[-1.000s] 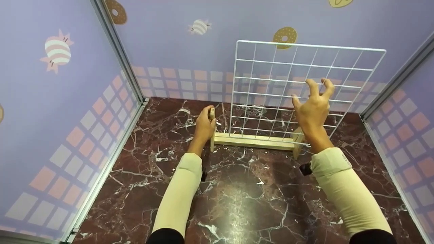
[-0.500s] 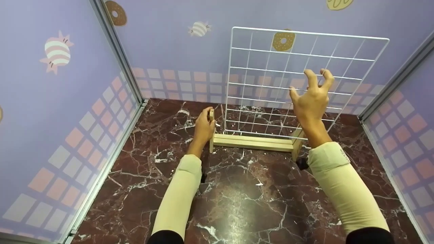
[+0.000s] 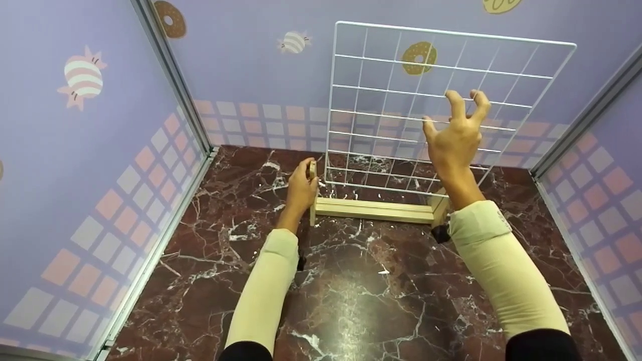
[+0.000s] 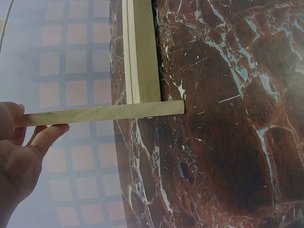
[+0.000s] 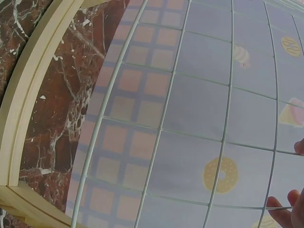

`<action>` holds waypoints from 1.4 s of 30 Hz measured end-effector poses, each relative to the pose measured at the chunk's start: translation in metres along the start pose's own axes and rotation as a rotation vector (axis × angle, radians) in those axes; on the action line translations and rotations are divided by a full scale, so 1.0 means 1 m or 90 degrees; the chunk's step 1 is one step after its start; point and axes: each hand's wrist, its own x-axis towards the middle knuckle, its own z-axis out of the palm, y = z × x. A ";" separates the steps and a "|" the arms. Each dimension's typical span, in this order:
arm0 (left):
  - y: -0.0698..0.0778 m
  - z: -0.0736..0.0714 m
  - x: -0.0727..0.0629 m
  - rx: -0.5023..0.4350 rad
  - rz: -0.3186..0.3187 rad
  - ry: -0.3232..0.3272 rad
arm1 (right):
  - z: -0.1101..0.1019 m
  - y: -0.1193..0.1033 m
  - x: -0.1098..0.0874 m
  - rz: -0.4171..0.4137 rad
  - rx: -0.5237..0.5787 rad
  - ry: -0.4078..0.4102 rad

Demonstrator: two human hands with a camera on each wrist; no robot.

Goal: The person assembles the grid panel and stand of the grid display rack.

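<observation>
A pale wooden stand (image 3: 373, 210) lies on the floor: a grooved bar with an upright board at each end. My left hand (image 3: 302, 184) pinches the upper part of its left end board (image 4: 104, 113) between thumb and fingers. Above the bar, my right hand (image 3: 457, 143) holds a white wire grid panel (image 3: 386, 91), fingers hooked at its wires. The panel leans away, toward the back wall. In the right wrist view its bottom wire (image 5: 101, 119) appears apart from the grooved bar (image 5: 23, 90). My right forearm partly hides the right end board (image 3: 439, 203).
The floor is dark red marble-patterned (image 3: 351, 301) with white veins. A lilac back wall (image 3: 241, 65) with candy and doughnut pictures stands close behind the panel. Side walls (image 3: 40, 165) with metal corner strips rise at left and right.
My right hand has raised the wire grid panel and shifted it slightly left, widening the gap above the grooved bar. My left hand keeps its grip on the end board.
</observation>
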 end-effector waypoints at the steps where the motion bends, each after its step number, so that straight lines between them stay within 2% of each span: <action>1: 0.000 0.000 0.000 -0.003 0.002 0.001 | 0.001 -0.001 0.000 -0.003 0.002 0.006; 7: 0.000 0.000 -0.001 0.002 0.014 0.010 | 0.007 -0.010 0.002 -0.022 0.015 0.020; 10: 0.000 0.000 -0.001 0.008 0.012 0.007 | 0.010 -0.014 0.004 -0.020 0.014 0.017; 18: -0.003 0.002 0.000 0.006 0.035 0.016 | 0.016 -0.019 0.006 -0.021 0.021 0.025; 24: -0.002 0.002 -0.001 -0.003 0.031 0.012 | 0.016 -0.025 0.010 -0.010 0.013 0.019; 32: -0.003 0.001 0.001 0.012 0.027 0.026 | 0.016 -0.037 0.019 -0.019 0.018 0.018; 42: -0.001 0.001 0.000 0.010 0.018 0.024 | 0.024 -0.036 0.017 -0.020 0.022 0.022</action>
